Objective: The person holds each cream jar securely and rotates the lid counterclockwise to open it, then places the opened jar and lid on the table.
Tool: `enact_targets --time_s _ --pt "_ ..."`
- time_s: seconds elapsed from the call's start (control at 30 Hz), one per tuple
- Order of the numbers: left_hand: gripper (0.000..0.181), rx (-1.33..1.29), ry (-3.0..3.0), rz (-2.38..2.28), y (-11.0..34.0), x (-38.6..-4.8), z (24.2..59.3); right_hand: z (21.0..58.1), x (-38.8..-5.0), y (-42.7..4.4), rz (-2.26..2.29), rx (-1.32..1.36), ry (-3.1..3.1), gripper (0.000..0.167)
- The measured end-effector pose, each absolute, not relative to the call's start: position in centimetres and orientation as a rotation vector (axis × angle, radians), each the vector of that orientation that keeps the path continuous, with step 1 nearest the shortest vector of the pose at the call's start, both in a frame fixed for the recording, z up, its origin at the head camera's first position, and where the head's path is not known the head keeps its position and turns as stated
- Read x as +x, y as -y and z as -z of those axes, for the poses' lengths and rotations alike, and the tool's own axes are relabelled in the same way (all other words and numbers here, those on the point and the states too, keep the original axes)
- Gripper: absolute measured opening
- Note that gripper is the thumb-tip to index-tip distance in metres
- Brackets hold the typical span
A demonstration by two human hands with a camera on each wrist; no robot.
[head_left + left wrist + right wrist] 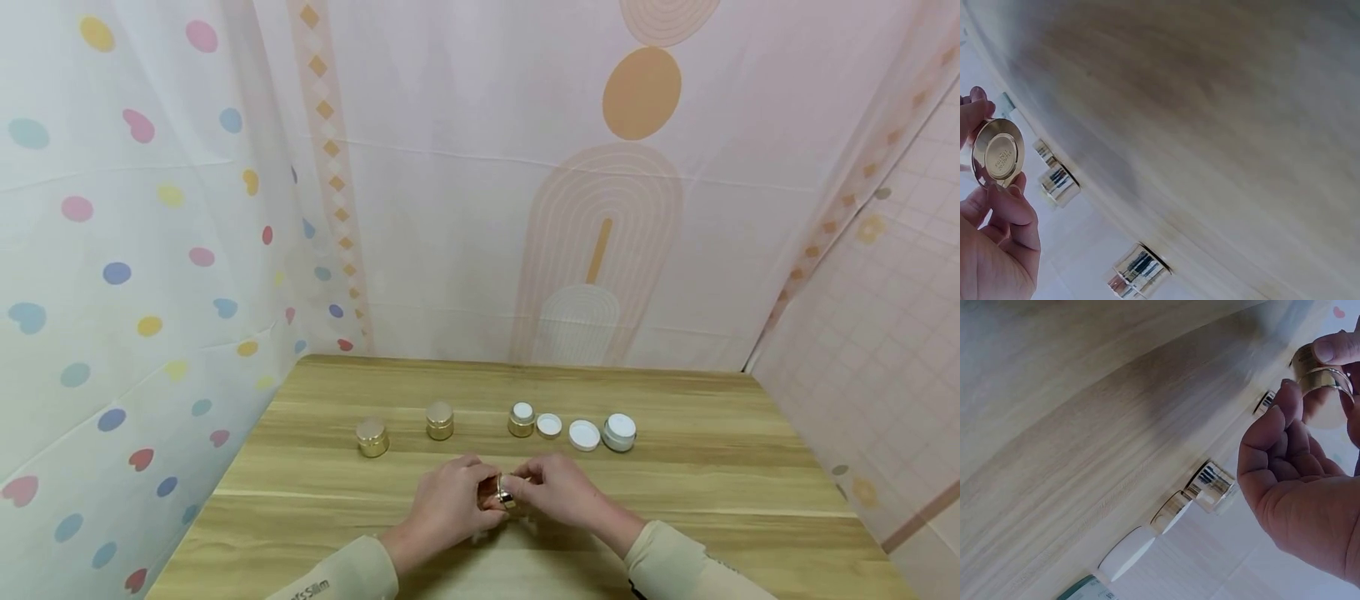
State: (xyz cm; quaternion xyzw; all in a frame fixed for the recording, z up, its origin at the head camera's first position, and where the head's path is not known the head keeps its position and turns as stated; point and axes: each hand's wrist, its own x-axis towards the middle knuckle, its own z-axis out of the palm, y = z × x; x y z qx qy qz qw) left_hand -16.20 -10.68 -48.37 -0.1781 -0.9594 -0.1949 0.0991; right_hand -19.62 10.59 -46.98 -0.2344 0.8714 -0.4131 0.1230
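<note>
Jar point(507, 499) | tilted above bench point(315, 475), well in from rear edge, about midway between side edges | left fingers point(1015, 206) curled snugly round it; right fingers point(1257, 434) pinching its right end | risk: slick surface or uneven pull could drop it

left hand point(452, 498): curled, gripping | right hand point(561, 493): pinching, near left | forearms point(345, 573): angled inward

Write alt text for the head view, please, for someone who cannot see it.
A person's left hand and right hand hold a shiny gold jar over a wooden table. Beyond, left to right, are two capped gold jars, a white-topped gold jar, two round lids and a white-topped pale jar; patterned curtains hang behind.
</note>
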Motion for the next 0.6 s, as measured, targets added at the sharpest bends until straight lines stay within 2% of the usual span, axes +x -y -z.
enact_targets --time_s 0.1,0.27,0.5,0.6 --pt "0.041 -0.532 2.841 0.585 10.7 -16.15 48.43 46.86 -19.5 -10.56 1.207 -0.748 -2.517 0.037" --pt "0.038 -0.531 2.843 0.583 10.79 -16.19 48.57 46.68 -19.4 -10.53 1.226 -0.816 -2.472 0.045" --pt "0.044 -0.532 2.842 0.568 10.78 -16.11 48.61 46.65 -19.27 -10.54 1.201 -0.756 -2.501 0.066" --pt "0.047 -0.527 2.848 0.566 10.7 -16.11 48.56 46.61 -19.29 -10.52 1.177 -0.706 -2.517 0.062"
